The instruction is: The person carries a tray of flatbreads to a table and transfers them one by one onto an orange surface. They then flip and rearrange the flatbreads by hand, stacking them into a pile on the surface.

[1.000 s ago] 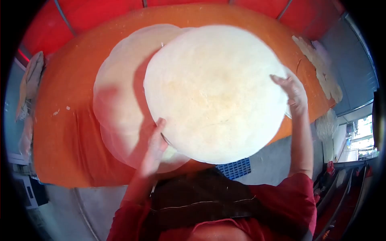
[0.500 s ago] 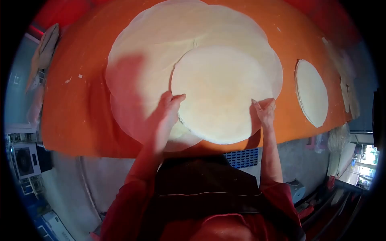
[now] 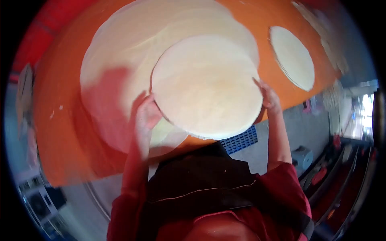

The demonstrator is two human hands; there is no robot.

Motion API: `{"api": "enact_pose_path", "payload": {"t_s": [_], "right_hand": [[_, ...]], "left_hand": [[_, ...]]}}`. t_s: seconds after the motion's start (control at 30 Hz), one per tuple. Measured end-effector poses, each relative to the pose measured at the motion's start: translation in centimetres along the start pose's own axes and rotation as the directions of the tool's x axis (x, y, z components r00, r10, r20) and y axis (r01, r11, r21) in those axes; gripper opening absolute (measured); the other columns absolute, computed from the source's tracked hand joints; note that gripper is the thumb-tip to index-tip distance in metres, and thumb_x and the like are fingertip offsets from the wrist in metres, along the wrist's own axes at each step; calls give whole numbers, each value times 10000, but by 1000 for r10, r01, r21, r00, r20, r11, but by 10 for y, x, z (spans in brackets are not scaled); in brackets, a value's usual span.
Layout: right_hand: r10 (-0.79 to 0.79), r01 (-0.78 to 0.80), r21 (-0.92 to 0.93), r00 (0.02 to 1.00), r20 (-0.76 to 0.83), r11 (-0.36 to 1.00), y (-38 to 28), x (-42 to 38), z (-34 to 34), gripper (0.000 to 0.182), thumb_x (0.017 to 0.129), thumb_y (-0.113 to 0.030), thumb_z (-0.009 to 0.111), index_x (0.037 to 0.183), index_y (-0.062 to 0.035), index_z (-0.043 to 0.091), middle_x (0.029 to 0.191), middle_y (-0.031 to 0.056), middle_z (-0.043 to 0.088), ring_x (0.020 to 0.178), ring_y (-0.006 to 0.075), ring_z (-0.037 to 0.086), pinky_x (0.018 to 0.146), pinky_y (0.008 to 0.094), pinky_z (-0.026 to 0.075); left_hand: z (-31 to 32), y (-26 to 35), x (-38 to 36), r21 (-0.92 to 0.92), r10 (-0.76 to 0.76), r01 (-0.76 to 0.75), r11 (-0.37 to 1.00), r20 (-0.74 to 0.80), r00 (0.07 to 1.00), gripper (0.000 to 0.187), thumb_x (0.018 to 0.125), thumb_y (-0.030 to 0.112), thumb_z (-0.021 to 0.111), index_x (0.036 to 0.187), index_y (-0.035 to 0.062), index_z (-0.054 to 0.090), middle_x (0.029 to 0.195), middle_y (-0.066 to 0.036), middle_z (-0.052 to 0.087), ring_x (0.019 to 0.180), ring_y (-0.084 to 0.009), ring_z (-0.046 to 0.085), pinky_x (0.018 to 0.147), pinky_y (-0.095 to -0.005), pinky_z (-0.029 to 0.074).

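A thick round stack of thin, pale dough sheets (image 3: 207,86) is between my hands, near the front of the table. My left hand (image 3: 148,112) grips its left edge, with most fingers partly hidden at the rim. On the opposite side, my right hand (image 3: 269,97) holds the right edge, thumb on top and fingers beneath. Below this stack, larger overlapping dough sheets (image 3: 116,48) spread across the table. The stack's front edge hangs slightly over them, and how far it is raised is hard to tell.
The orange table (image 3: 60,140) curves around the sheets. A second round stack (image 3: 292,60) lies to the right. Below the table edge is a blue slatted crate or mat (image 3: 241,140). A grey rounded object (image 3: 302,157) stands on the floor at right.
My view has turned, so the table appears tilted. My hands have moved outward from the top of the stack to its edges, gripping it, and the stack seems slightly lifted.
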State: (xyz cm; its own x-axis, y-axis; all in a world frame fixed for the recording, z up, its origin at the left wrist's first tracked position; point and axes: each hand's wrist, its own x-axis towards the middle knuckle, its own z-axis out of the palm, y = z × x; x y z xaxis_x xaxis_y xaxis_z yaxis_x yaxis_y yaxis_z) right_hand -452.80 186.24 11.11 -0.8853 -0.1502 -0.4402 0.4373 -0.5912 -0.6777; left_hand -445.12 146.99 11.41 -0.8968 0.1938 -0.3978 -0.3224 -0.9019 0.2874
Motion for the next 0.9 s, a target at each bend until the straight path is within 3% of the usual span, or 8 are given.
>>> {"api": "enact_pose_path", "payload": {"t_s": [0.13,0.23,0.3,0.43,0.53,0.63,0.77,0.9], "right_hand": [[-389,122,-661,880,-274,741,19,12,14,361,731,-16,563,1064,45,439,979,155,548,875,204,552,754,287,461],[-285,205,-415,949,-138,886,16,15,1,390,706,-28,608,1046,57,437,884,127,554,788,184,559,682,267,470],[-92,69,-322,994,-55,944,9,-4,-5,387,667,-6,638,1007,58,465,813,102,555,713,174,561,640,269,477],[-284,88,-498,900,-332,862,40,-41,-12,317,611,55,646,897,31,510,813,112,568,685,194,567,626,304,491],[-171,146,-117,955,-243,982,14,-27,-57,223,666,4,596,876,8,521,799,117,570,764,204,559,703,336,476],[-247,247,-40,918,-309,968,1,-19,-65,175,748,-43,523,912,17,528,882,98,576,821,174,551,753,288,452],[-384,66,-595,819,-426,801,-3,-2,-41,225,762,-84,526,960,20,502,948,80,555,917,170,522,823,285,417],[-180,157,-161,974,-136,974,-13,-9,-66,244,737,-33,549,974,13,513,934,64,566,847,148,547,741,262,436]], "left_hand": [[-8,-12,23,521,253,-137,843,-157,955,288,800,97,512,1059,-17,457,1039,-119,523,973,-208,487,842,-320,386],[-33,-18,40,800,491,-213,562,-115,863,265,791,90,521,1025,-21,465,1001,-131,534,925,-189,498,809,-304,382],[-30,-16,38,777,479,-245,580,-82,874,245,771,61,529,1001,-14,486,980,-130,542,921,-194,503,809,-307,386],[-17,-14,26,694,310,-143,706,-121,943,247,734,-1,528,980,-8,511,963,-122,554,922,-207,511,822,-325,388],[12,-35,-11,593,23,-69,802,84,996,314,759,-21,486,1071,12,466,1074,-108,515,1024,-227,478,874,-359,376],[5,-30,2,106,-113,96,990,169,979,124,823,69,463,943,61,493,1052,-78,517,1004,-178,467,880,-323,347],[-33,-49,48,853,490,-261,451,8,872,243,811,131,482,1024,24,435,996,-140,526,946,-205,494,810,-274,363],[-9,-63,45,992,597,86,97,-127,792,441,711,110,569,1105,-18,419,1004,-149,536,897,-174,533,771,-305,416]]}}
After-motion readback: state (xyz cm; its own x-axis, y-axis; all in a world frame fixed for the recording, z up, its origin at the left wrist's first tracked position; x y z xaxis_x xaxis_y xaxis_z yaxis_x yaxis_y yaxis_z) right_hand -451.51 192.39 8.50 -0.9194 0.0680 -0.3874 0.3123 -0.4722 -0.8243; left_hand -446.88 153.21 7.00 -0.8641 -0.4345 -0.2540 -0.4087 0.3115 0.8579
